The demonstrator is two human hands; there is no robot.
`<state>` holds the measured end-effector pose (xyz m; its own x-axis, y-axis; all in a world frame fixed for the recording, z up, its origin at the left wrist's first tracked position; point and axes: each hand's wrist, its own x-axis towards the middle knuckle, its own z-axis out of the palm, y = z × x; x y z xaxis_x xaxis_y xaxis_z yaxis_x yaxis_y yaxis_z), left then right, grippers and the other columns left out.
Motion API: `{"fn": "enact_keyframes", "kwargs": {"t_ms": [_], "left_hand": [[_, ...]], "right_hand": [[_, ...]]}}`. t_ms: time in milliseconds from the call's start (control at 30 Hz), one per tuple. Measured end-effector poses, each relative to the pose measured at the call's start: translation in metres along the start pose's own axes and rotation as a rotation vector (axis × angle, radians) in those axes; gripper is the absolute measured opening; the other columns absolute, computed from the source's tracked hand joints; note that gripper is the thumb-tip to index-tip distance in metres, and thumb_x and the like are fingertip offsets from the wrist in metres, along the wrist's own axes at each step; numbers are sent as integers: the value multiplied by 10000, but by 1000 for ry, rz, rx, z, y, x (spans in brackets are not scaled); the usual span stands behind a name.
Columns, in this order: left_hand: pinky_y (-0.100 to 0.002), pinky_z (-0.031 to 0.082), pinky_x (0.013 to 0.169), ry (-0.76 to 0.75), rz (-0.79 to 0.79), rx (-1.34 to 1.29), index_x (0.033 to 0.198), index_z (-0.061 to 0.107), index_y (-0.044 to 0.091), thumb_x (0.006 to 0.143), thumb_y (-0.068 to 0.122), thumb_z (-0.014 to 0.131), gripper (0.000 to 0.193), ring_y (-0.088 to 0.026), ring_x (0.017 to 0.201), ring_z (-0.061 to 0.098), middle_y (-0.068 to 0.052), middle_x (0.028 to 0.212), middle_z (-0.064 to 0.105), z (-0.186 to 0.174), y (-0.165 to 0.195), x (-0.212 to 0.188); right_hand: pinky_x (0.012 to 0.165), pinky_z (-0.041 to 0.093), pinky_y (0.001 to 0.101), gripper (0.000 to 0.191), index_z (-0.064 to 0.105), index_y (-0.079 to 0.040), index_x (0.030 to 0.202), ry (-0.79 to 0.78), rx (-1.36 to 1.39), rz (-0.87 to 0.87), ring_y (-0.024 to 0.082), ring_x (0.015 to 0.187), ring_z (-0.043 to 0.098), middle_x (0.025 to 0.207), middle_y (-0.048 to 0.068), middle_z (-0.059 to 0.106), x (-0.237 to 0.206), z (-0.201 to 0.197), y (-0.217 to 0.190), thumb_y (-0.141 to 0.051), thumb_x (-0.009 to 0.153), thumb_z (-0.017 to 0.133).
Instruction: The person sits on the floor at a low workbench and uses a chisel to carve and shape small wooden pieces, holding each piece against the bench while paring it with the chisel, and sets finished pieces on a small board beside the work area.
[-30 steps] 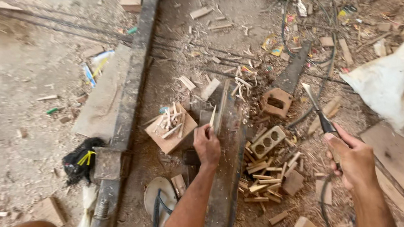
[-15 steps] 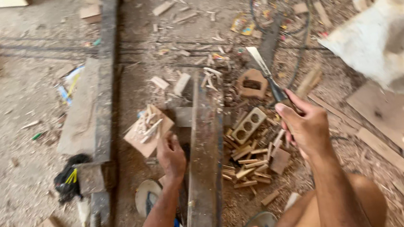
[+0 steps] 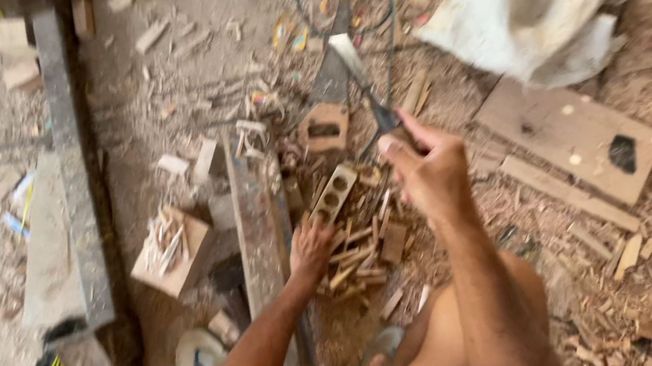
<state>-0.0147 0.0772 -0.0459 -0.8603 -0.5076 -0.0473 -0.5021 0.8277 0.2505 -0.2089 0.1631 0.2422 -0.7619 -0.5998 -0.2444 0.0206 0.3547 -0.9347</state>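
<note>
Chisel (image 3: 360, 82) clenched in right hand (image 3: 426, 172); left hand (image 3: 310, 249) spread on scrap-strewn dirt floor (image 3: 175, 134).

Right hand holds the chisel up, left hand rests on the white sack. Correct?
Not quite. The head view shows the right hand gripping the chisel with its blade raised, but the left hand is down at the pile of small wood pieces beside the plank; the white sack lies apart, untouched.
</note>
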Motion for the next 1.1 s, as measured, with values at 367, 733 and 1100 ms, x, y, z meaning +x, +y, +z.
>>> {"fn": "enact_keyframes", "kwargs": {"t_ms": [367, 733, 1100], "left_hand": [[-443, 438, 930, -174, 72, 219, 985, 651, 47, 879, 102, 594, 133, -325, 1199, 543, -145, 1181, 558, -31, 9, -4], [-452, 594, 763, 48, -406, -780, 1173, 548, 134, 942, 254, 671, 288, -273, 871, 749, -156, 940, 709, -80, 10, 31], [-455, 574, 784, 353, -443, -796, 1085, 598, 125, 982, 325, 606, 225, -362, 912, 755, -166, 921, 741, -218, -77, 52]], "right_hand": [[308, 413, 251, 621, 509, -111, 1492, -40, -49, 66, 101, 399, 485, 664, 46, 625, 22, -2, 8, -250, 913, 685], [331, 435, 258, 627, 534, -100, 1484, -22, -56, 82, 91, 394, 521, 617, 56, 645, 48, 13, 24, -241, 902, 717], [519, 493, 313, 585, 685, -96, 1367, -69, -193, 126, 162, 537, 611, 737, 155, 702, 67, 55, 15, -258, 816, 794]]}}
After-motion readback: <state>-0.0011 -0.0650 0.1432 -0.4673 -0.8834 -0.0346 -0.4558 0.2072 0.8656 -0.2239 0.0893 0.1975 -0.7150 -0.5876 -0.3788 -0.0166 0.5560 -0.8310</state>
